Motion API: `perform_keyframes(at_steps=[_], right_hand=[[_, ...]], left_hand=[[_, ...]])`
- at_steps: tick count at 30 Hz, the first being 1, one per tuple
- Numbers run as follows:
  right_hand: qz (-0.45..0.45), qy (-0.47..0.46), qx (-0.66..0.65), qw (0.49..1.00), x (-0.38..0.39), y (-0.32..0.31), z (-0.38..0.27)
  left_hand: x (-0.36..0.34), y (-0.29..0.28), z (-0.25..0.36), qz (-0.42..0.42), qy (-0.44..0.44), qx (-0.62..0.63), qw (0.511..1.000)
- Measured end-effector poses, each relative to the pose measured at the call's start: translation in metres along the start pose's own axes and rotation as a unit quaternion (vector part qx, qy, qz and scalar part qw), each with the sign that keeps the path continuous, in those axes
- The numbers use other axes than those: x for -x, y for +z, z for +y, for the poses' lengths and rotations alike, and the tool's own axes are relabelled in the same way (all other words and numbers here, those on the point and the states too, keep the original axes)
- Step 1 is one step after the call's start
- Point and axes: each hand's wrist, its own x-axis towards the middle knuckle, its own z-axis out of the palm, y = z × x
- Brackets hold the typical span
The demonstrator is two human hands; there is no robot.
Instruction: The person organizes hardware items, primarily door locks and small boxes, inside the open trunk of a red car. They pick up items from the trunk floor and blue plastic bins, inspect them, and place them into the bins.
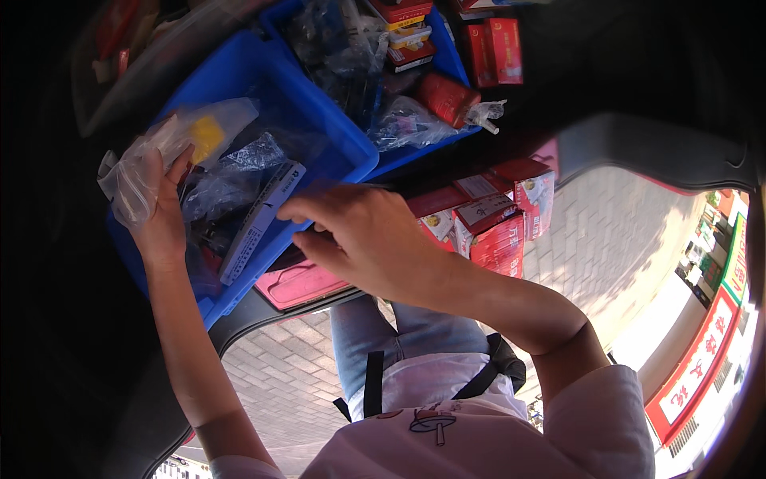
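Two hands are at work over the nearer blue bin (343,148) in the upper left of the frame, and you look to be midway through sorting its contents. Your left hand (163,215), at the left of the frame, has its grip clenched on a clear plastic bag (171,148) with a yellow piece inside, lifted against the bin's left side. Your right hand (363,235), at the centre, hangs over the bin's near corner with its fingers curled and the fingertips pointing left toward a long white and grey box (259,219) that lies slanted among crumpled clear bags; the fingers seem just short of the box, and whether that grip holds anything underneath I cannot tell. A pink flat case (299,283) sits just below the bin under your right hand, and red and white cartons (499,219) are stacked to the right of centre. A second blue bin (443,48) with more bags and red packets stands at the top of the frame. As I judge it, you are in the picking stage, one item secured and another being reached for. The next move calls for closing the right fingers squarely on the long box without snagging the loose bags beside it, while keeping the left grip firm on its bag
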Motion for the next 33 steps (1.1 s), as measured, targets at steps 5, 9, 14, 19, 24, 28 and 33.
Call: perform_keyframes(at_steps=[5,9,14,19,24,28,33], right_hand=[[0.035,0.050,0.331,0.942,-0.016,-0.091,0.121],[-0.003,0.123,0.528,0.840,0.003,-0.105,0.212],[-0.135,0.231,0.473,0.839,-0.018,-0.120,0.240],[-0.045,0.040,0.474,0.878,-0.061,-0.136,0.243],[-0.033,0.041,0.457,0.888,-0.069,-0.144,0.248],[-0.030,0.082,0.446,0.891,-0.039,-0.154,0.259],[-0.126,-0.060,0.438,0.888,-0.019,-0.138,0.216]], left_hand=[[0.014,0.017,0.006,-0.289,0.084,-0.468,0.831],[0.045,0.091,0.040,-0.277,0.133,-0.457,0.835],[0.109,0.220,-0.044,-0.384,0.114,-0.268,0.876],[0.082,0.313,-0.197,-0.146,0.043,-0.371,0.916],[0.050,0.312,-0.215,-0.271,-0.039,-0.373,0.886],[0.081,0.245,-0.167,-0.246,-0.048,-0.169,0.953],[0.095,0.209,-0.113,-0.194,0.005,-0.161,0.968]])
